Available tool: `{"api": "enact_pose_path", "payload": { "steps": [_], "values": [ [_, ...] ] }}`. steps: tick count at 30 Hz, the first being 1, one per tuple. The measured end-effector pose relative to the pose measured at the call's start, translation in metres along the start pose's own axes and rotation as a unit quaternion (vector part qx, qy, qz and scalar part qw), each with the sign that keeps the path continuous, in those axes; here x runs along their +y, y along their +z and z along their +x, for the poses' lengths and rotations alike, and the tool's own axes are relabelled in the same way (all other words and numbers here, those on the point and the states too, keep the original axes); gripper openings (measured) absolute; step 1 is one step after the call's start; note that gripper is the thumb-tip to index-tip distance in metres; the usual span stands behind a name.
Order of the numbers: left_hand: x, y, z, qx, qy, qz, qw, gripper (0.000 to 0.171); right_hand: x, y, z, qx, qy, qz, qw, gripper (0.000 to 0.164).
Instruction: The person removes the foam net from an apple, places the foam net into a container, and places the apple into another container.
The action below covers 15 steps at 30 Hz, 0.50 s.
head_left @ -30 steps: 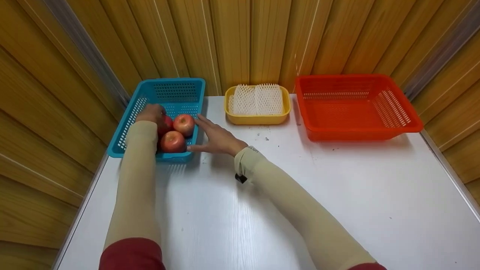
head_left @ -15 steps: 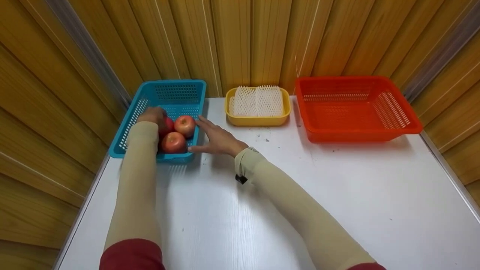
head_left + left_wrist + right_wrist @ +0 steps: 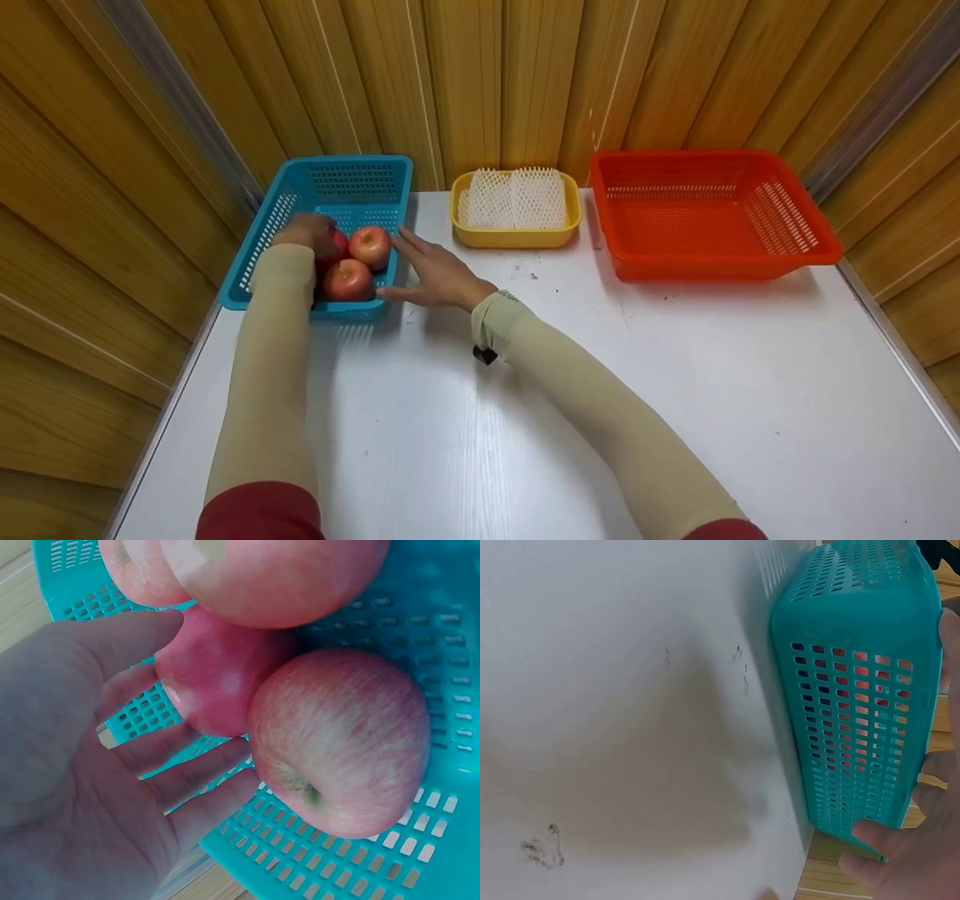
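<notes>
Several red apples lie in the blue plastic basket at the left. My left hand reaches down into it. In the left wrist view, its thumb and fairly straight, spread fingers sit around one side of a deep red apple. Two fingertips also meet a striped apple. From the head view, this hand covers part of the deep red apple. My right hand is outside the basket's right side, fingers spread and straight, fingertips at the rim. Apples show through the holes in the right wrist view.
A small yellow tray holding white foam fruit nets stands at the back middle. At the back right is a red-orange basket. Wooden panels enclose the white table at the back and sides.
</notes>
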<state>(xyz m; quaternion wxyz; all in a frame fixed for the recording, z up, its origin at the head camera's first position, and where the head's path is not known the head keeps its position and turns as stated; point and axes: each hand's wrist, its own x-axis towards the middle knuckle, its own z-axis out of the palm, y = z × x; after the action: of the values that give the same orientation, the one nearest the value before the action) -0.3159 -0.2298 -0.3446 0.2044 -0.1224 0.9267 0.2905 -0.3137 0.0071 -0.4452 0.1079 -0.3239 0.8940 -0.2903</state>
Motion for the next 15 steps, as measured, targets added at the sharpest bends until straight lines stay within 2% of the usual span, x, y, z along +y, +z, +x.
{"api": "enact_pose_path", "payload": {
  "steps": [2, 8, 9, 15],
  "values": [
    [0.000, 0.001, 0.000, -0.003, -0.008, -0.020, 0.9998, 0.078, 0.003, 0.000, -0.003, 0.006, -0.001, -0.004, 1.000, 0.100],
    [0.002, 0.000, 0.000, -0.012, -0.004, -0.036, 0.9993, 0.074, 0.018, -0.005, -0.015, 0.037, 0.010, -0.035, 0.999, 0.096],
    [0.002, 0.000, -0.001, -0.014, 0.001, -0.021, 0.9997, 0.071, 0.021, -0.006, -0.017, 0.043, 0.009, -0.043, 0.998, 0.096],
    [0.006, -0.001, -0.008, -0.010, -0.003, -0.015, 0.9998, 0.072, 0.039, -0.009, -0.033, 0.064, 0.001, -0.086, 0.994, 0.093]
  ]
}}
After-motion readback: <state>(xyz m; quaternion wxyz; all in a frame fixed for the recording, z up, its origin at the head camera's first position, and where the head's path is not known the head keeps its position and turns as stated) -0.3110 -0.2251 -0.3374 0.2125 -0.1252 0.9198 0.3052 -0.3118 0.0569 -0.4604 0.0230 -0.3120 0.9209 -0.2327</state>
